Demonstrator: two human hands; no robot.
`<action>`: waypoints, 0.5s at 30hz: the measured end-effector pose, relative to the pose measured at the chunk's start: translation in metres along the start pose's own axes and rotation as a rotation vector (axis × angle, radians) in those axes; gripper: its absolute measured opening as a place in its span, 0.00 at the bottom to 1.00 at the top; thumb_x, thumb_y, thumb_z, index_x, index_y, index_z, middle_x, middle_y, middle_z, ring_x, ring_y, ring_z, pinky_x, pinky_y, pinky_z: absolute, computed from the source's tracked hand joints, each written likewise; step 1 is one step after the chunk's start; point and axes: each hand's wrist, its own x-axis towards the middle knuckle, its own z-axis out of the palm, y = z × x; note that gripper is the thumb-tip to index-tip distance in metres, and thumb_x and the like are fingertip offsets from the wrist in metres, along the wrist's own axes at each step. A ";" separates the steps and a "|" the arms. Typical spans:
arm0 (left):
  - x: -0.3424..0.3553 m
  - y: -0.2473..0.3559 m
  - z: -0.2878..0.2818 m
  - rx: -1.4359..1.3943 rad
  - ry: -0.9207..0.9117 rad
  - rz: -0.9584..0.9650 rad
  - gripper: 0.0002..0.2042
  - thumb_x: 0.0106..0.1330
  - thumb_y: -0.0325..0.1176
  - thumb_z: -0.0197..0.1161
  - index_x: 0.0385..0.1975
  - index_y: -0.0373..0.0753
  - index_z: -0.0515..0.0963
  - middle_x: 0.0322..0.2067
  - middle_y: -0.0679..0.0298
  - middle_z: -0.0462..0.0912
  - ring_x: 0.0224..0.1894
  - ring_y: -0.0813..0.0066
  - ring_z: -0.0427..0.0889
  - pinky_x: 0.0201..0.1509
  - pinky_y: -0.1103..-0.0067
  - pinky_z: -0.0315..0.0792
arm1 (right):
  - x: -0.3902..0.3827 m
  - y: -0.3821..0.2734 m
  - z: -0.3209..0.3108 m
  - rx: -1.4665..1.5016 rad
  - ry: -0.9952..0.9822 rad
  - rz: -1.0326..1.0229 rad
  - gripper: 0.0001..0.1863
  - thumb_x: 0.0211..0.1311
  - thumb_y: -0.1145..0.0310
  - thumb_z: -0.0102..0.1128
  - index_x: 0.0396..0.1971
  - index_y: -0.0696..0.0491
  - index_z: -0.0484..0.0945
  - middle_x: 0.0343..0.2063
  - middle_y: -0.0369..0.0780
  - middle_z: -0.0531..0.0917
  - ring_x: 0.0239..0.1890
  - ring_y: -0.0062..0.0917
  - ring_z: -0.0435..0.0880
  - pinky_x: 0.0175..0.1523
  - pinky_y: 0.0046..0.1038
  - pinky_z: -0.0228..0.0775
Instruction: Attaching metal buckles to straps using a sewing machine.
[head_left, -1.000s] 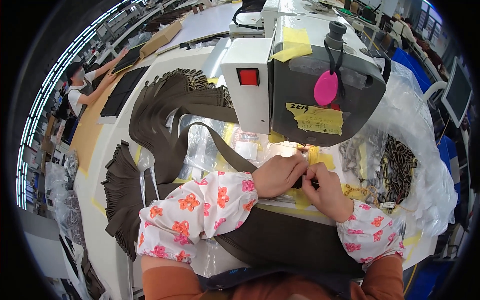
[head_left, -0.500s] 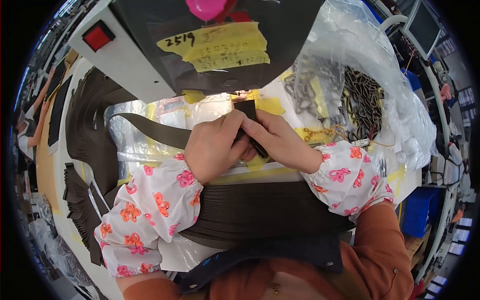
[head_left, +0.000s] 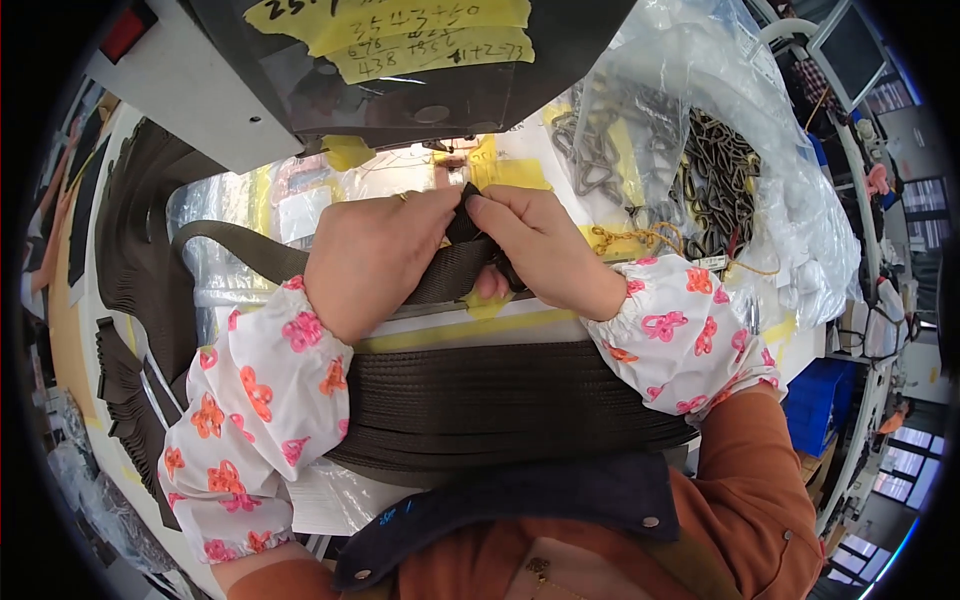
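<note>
My left hand (head_left: 375, 260) is closed on a dark olive webbing strap (head_left: 445, 270), just below the head of an industrial sewing machine (head_left: 410, 95). My right hand (head_left: 540, 240) pinches the strap's folded end between thumb and fingers, beside a small black piece that my fingers partly hide; I cannot make out what it is. The strap loops out to the left over clear plastic and yellow tape. Nearer me, a long stack of webbing straps (head_left: 510, 395) lies across the table.
Bundled straps (head_left: 140, 240) hang along the left. At right, dark metal hooks (head_left: 720, 180) and silver rings (head_left: 590, 160) lie among plastic bags (head_left: 820, 250). A monitor (head_left: 845, 55) is at the back right, a blue bin (head_left: 812, 405) at right. A co-worker's arm shows at far left.
The view has tipped down toward my hands. My hands have drawn slightly apart, the left moving leftward, and more of the folded strap now shows between them.
</note>
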 end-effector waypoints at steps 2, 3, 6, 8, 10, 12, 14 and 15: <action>0.004 0.003 0.004 0.529 -0.048 0.301 0.17 0.51 0.27 0.56 0.42 0.31 0.73 0.31 0.55 0.80 0.24 0.69 0.79 0.27 0.78 0.72 | 0.002 0.003 -0.003 0.001 0.066 -0.012 0.17 0.68 0.62 0.40 0.29 0.59 0.72 0.17 0.36 0.76 0.11 0.16 0.71 0.15 0.17 0.60; 0.002 0.006 0.006 0.530 -0.047 0.292 0.17 0.51 0.27 0.56 0.42 0.31 0.73 0.31 0.55 0.80 0.24 0.69 0.79 0.27 0.78 0.72 | 0.001 0.002 -0.002 0.000 0.058 -0.008 0.17 0.68 0.62 0.40 0.29 0.59 0.72 0.17 0.36 0.76 0.11 0.16 0.71 0.15 0.17 0.60; -0.001 0.010 0.012 0.796 0.058 0.405 0.18 0.47 0.27 0.55 0.41 0.30 0.73 0.33 0.58 0.80 0.22 0.72 0.77 0.25 0.79 0.72 | 0.000 -0.001 -0.001 0.065 0.045 -0.008 0.17 0.69 0.62 0.39 0.29 0.59 0.72 0.17 0.36 0.76 0.11 0.16 0.71 0.16 0.17 0.61; 0.001 0.007 0.013 0.750 0.153 0.454 0.15 0.50 0.28 0.57 0.40 0.33 0.74 0.31 0.59 0.81 0.22 0.71 0.78 0.24 0.78 0.71 | 0.002 0.000 0.003 0.076 0.097 -0.085 0.18 0.67 0.63 0.40 0.26 0.61 0.71 0.13 0.38 0.74 0.10 0.18 0.72 0.15 0.19 0.63; 0.000 0.003 0.014 0.513 0.164 0.326 0.13 0.53 0.28 0.58 0.38 0.34 0.75 0.28 0.58 0.81 0.22 0.72 0.77 0.24 0.78 0.70 | 0.004 0.005 0.002 0.056 0.104 -0.118 0.17 0.67 0.64 0.41 0.26 0.61 0.71 0.13 0.38 0.74 0.10 0.19 0.72 0.15 0.19 0.63; 0.002 -0.003 0.012 0.272 0.171 0.197 0.10 0.55 0.29 0.59 0.37 0.35 0.75 0.26 0.58 0.80 0.21 0.72 0.76 0.24 0.78 0.69 | 0.004 0.007 0.002 0.035 0.112 -0.147 0.17 0.67 0.64 0.41 0.26 0.62 0.71 0.13 0.38 0.74 0.10 0.19 0.73 0.15 0.20 0.63; 0.007 -0.009 0.003 -0.332 -0.065 -0.204 0.06 0.58 0.30 0.60 0.32 0.35 0.75 0.20 0.59 0.77 0.19 0.74 0.73 0.24 0.80 0.67 | 0.002 0.005 0.004 -0.168 0.157 -0.289 0.14 0.66 0.67 0.44 0.26 0.62 0.70 0.13 0.39 0.74 0.12 0.20 0.75 0.16 0.21 0.64; 0.007 -0.011 0.001 -0.335 -0.064 -0.210 0.06 0.58 0.30 0.60 0.32 0.35 0.75 0.20 0.59 0.77 0.19 0.74 0.73 0.24 0.80 0.67 | 0.002 0.004 0.005 -0.168 0.153 -0.284 0.14 0.66 0.67 0.44 0.26 0.62 0.70 0.13 0.39 0.74 0.12 0.20 0.75 0.16 0.21 0.64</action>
